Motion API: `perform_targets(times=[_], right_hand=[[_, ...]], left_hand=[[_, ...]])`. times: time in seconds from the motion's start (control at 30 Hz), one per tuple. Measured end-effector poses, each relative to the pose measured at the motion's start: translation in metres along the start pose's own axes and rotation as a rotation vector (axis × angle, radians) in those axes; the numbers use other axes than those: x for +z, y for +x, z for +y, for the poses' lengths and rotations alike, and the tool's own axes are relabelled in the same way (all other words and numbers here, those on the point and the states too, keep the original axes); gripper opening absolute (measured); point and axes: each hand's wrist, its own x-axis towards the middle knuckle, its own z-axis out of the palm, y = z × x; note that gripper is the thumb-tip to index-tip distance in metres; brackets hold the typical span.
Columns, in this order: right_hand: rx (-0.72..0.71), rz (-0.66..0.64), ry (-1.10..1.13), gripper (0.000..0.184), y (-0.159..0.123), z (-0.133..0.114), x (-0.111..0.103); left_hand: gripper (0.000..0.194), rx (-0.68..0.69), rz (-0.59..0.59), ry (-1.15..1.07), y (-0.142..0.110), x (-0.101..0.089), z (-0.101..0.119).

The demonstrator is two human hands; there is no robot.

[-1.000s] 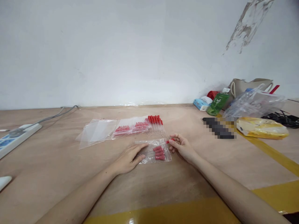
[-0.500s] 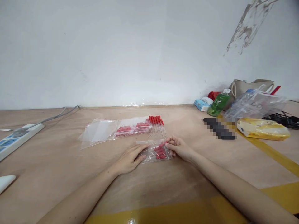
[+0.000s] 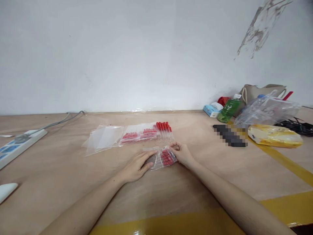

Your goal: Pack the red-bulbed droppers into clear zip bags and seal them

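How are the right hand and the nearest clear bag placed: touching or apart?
Touching. The head view shows the right hand pinching the edge of the nearest clear bag.

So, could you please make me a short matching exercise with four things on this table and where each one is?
1. nearest clear bag
2. power strip
3. green bottle
4. loose red-topped sticks

A. beside the blue box
B. immediately right of the filled bags
C. at the picture's left edge
D. between the hands

Pairs: 1-D, 2-C, 3-A, 4-B
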Motion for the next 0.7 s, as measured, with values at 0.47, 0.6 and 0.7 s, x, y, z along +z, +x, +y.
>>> perform_targets(times=[0.47, 0.6, 0.7], right_hand=[[0.021, -0.026, -0.008, 0.034, -0.002, -0.003, -0.007], [0.090, -0.128, 0.069, 0.035, -0.002, -0.004, -0.009], [0.079, -0.088, 0.082, 0.036, -0.004, -0.006, -0.012]], left_hand=[[0.039, 0.009, 0.006, 0.016, 0.000, 0.001, 0.000], [0.039, 0.006, 0.009, 0.010, 0.000, 0.002, -0.001], [0.039, -0.004, 0.014, -0.006, 0.000, 0.002, -0.002]])
